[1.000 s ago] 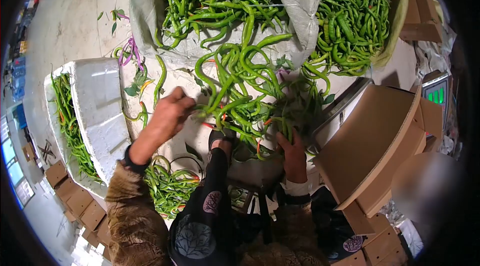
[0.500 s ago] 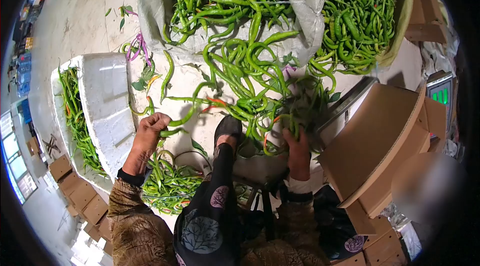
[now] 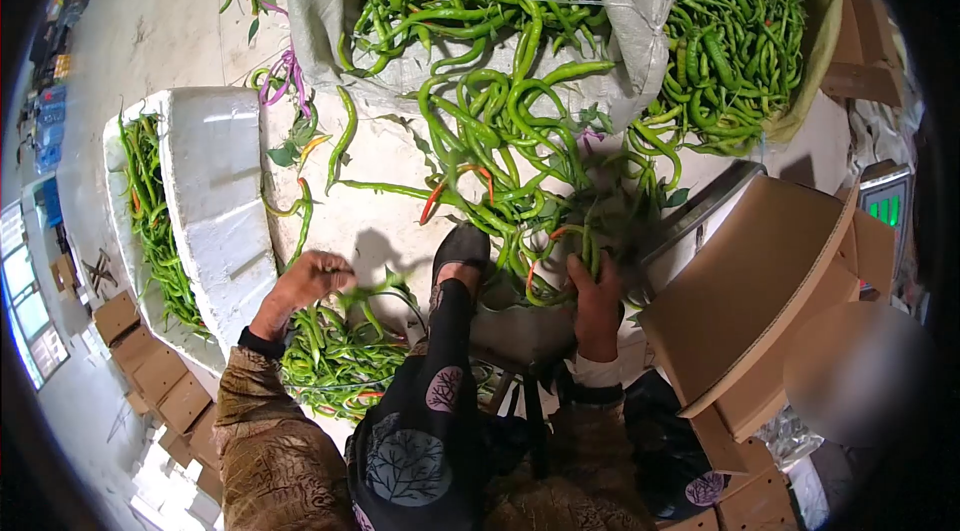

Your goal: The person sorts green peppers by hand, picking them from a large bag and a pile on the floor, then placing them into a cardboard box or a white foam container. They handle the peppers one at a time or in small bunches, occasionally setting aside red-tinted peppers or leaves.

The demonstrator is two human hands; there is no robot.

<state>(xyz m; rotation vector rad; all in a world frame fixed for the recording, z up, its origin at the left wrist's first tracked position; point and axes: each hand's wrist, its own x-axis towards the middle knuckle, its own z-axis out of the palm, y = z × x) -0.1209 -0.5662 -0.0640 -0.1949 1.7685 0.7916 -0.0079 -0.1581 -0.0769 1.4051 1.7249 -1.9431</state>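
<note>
Concrete floor (image 3: 170, 21), pale and littered with stray leaves, carries the whole work area as seen from the head camera. Two woven sacks lie open at the top of view: the grey sack (image 3: 620, 1) and, to its right, the tan sack (image 3: 820, 41), both filled with long green chillies. From the mouth of the grey sack a loose spill of chillies (image 3: 500, 151) runs down across the floor toward the person, with a few red or orange ones mixed in.

Left hand (image 3: 312, 278) is held over the sorted heap of chillies (image 3: 335, 361), which lies on the floor just beside the person's left knee. Its fingers are curled; it appears to be closed on a chilli or two, but motion blur prevents a firm finding. Right hand (image 3: 595, 296) is closed around a bunch of chillies (image 3: 560, 251) at the near edge of the spill, fingers wrapped about the stems.

A white foam box (image 3: 215, 201) stands to the left, close to the left hand, with more chillies lying along its far side. A dark shoe (image 3: 460, 251) rests between the two hands. Cardboard boxes (image 3: 760, 281) stand to the right, beside a metal scale platform (image 3: 700, 216), with a green lit display (image 3: 885, 206) behind.
</note>
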